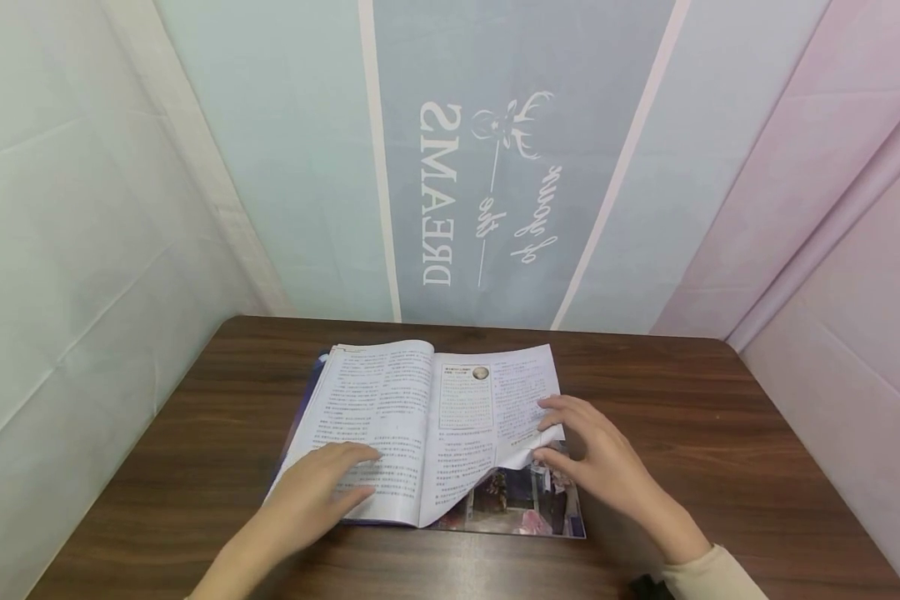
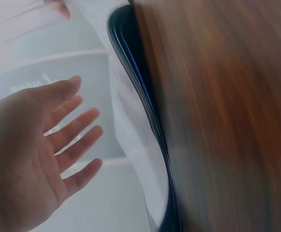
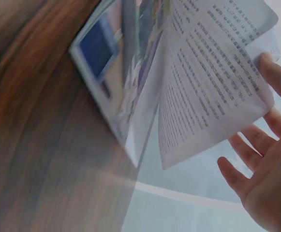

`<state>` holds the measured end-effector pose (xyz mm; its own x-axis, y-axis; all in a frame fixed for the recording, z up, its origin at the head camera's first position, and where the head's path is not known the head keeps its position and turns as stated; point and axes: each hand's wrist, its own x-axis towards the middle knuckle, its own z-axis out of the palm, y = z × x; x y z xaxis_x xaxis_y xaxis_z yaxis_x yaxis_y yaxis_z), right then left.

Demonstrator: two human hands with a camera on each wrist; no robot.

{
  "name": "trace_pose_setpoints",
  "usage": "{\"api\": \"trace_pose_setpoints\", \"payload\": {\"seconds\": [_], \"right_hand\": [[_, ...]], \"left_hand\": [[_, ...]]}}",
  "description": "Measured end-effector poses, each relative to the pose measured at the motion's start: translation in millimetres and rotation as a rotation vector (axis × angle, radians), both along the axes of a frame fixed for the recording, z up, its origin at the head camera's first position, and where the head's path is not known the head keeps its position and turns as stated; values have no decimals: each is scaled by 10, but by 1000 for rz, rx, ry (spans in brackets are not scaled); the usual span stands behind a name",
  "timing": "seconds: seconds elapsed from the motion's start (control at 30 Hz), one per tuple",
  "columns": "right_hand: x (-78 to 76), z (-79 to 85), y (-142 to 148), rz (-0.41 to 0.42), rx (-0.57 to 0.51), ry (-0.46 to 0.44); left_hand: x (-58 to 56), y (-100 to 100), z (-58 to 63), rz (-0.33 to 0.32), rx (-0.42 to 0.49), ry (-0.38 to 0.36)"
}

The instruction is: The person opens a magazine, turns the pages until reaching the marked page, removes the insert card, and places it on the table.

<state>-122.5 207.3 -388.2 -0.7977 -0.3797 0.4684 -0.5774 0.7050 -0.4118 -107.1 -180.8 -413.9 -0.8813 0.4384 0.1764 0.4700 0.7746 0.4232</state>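
Note:
An open magazine with printed text lies on the table, its left side thick with turned pages. My right hand pinches the outer edge of a right-hand page between thumb and fingers. That page is lifted and bent at its lower corner, baring a colour picture page beneath. In the right wrist view the thumb lies on one side of the paper, with fingertips behind it. My left hand is over the lower left page, fingers loosely spread and holding nothing; the left wrist view shows its palm.
The dark wooden table extends on both sides of the magazine. A printed cloth backdrop hangs behind it, with pale cloth walls left and right. A small black object sits by the right sleeve.

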Motion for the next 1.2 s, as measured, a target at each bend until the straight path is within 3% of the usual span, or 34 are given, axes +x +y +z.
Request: {"api": "trace_pose_setpoints", "payload": {"seconds": [0.23, 0.47, 0.63, 0.87, 1.2], "right_hand": [[-35, 94, -180, 31, -93, 45], [-52, 178, -388, 99, -212, 51], [-73, 199, -504, 131, -258, 46], [-67, 252, -628, 138, -273, 50], [-38, 268, -696, 148, -314, 82]], "left_hand": [[25, 329, 46, -64, 101, 129], [60, 670, 113, -127, 158, 142], [58, 855, 116, -139, 249, 226], [19, 967, 114, -125, 373, 349], [13, 1005, 142, -105, 409, 392]]}}
